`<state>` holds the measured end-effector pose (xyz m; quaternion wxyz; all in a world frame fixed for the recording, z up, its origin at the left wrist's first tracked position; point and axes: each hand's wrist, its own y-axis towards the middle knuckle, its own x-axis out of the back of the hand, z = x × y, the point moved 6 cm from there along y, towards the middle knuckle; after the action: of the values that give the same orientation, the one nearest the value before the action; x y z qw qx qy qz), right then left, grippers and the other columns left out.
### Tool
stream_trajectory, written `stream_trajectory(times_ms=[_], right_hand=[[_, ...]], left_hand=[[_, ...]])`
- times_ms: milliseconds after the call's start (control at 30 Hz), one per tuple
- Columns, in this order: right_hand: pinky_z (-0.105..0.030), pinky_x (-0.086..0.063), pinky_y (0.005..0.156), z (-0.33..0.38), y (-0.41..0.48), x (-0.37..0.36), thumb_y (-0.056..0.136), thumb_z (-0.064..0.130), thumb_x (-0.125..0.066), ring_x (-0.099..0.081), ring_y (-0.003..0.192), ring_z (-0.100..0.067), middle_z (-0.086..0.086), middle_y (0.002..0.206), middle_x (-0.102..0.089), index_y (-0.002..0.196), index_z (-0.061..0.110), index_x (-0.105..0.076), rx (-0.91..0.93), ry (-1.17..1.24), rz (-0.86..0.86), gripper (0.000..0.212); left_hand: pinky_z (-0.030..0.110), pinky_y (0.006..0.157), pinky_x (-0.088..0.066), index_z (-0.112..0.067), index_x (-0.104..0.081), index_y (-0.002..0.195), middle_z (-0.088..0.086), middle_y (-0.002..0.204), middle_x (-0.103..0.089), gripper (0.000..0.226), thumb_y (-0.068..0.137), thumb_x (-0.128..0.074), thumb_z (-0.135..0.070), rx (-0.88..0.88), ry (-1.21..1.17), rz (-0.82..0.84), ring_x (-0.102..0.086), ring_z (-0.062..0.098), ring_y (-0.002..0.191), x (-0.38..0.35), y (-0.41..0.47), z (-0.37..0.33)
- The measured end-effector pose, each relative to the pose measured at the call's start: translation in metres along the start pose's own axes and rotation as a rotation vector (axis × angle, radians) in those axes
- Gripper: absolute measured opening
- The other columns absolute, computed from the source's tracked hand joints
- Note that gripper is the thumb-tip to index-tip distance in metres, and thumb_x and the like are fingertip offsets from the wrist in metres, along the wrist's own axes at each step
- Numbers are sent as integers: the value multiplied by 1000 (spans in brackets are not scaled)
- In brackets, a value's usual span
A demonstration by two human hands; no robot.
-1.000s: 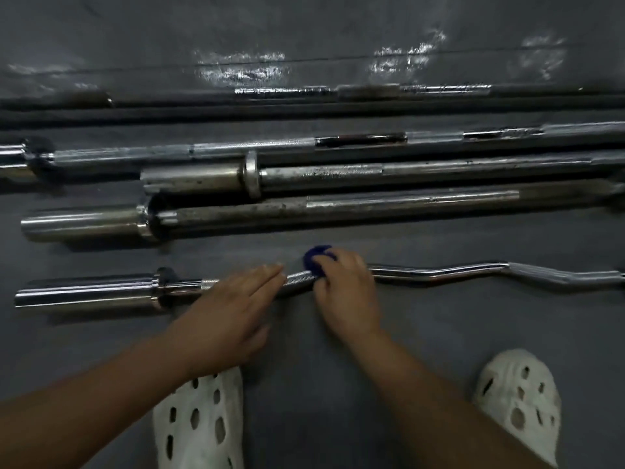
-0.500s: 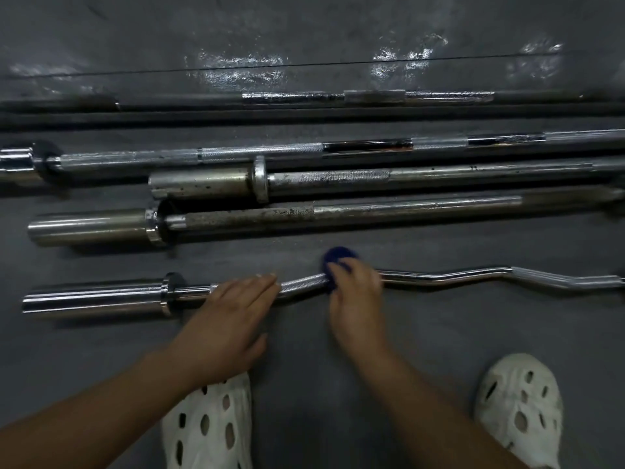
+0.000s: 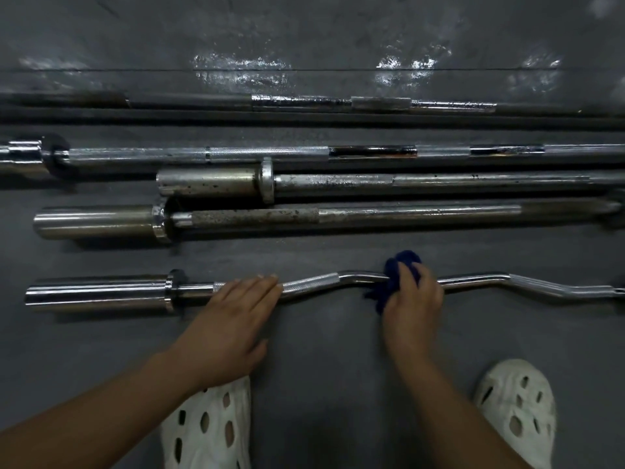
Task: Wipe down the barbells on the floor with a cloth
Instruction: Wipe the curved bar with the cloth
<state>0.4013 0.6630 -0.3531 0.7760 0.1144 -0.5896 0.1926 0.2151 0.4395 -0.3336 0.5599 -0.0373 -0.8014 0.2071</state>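
Barbells lie side by side on the dark floor (image 3: 321, 367); nearest you is the curl bar (image 3: 311, 283), chrome, wavy shaft, sleeve at its left end. Your right hand (image 3: 411, 299) has fingers curled round a blue cloth (image 3: 395, 270), bunched against the shaft near its middle bend. Your left hand (image 3: 233, 319) lies flat, fingers straight, pressing the shaft just right of the collar. Three straight bars (image 3: 372, 182) sit close together beyond, rust-spotted, and a darker one (image 3: 372, 103) farther back. White perforated clogs (image 3: 209, 428) at bottom edge.
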Motion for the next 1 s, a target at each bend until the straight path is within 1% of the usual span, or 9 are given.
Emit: stream_trajectory(times_ms=[133,233,267,400,500,567,767,900,1000], right_hand=[[-46,-39,105,36,-20,-16,81,5,-48,-37,123,-35,-16,139,-46,131,9,-57,-80,65,-54,51],[-39,-41,102,64,-21,-32,75,5,-64,-39,118,-28,-14,134,-48,130,10,-57,320,50,154,55],[-39,-41,101,53,-15,-29,71,4,-68,-41,116,-28,-14,131,-49,129,11,-58,340,44,163,59],[-42,-33,104,-37,12,11,72,7,-60,-43,115,-38,-21,129,-48,127,10,-58,-56,4,-82,56],[-45,-32,107,-97,21,31,81,15,-57,-40,124,-43,-23,135,-43,131,10,-55,-464,73,-116,50],[-44,-33,108,-99,26,34,82,23,-51,-42,123,-43,-23,132,-46,127,8,-58,-565,187,-134,48],[-38,-40,85,18,34,13,82,32,-48,-56,101,-32,-8,107,-66,106,20,-71,189,-171,192,34],[-38,-42,88,-2,83,10,92,43,-40,-61,106,-31,-11,117,-68,111,24,-69,-48,-322,595,40],[-38,-45,90,36,70,-10,89,39,-40,-61,107,-32,-12,118,-67,109,19,-67,133,-338,606,39]], left_hand=[[42,110,-26,-6,-50,141,13,146,-49,83,69,-50,-48,22,-6,-12,-50,31,130,-1,0,-6],[41,113,-24,-10,-44,147,10,152,-44,85,71,-51,-47,-14,-15,-15,-46,27,135,-2,-2,-1],[40,113,-24,-10,-43,148,9,153,-43,85,71,-51,-46,-24,-20,-9,-45,26,136,-2,-3,1],[40,112,-25,-10,-43,147,9,152,-43,84,72,-49,-46,-33,-26,-14,-44,26,136,-1,-1,1],[42,112,-26,-9,-44,147,10,152,-43,84,72,-50,-46,-20,-36,-5,-44,28,136,-3,-1,0],[42,112,-26,-9,-43,147,10,152,-42,85,72,-50,-47,-6,-34,-8,-44,29,137,-4,0,-1],[40,113,-24,-11,-42,148,9,153,-42,85,72,-49,-49,2,-29,2,-44,27,138,-3,-1,0],[39,111,-26,-11,-46,145,9,150,-47,83,72,-50,-49,-6,-11,7,-48,27,133,0,0,2],[40,110,-27,-10,-49,143,10,147,-49,83,70,-51,-49,20,-29,9,-51,30,131,-2,2,-2]])
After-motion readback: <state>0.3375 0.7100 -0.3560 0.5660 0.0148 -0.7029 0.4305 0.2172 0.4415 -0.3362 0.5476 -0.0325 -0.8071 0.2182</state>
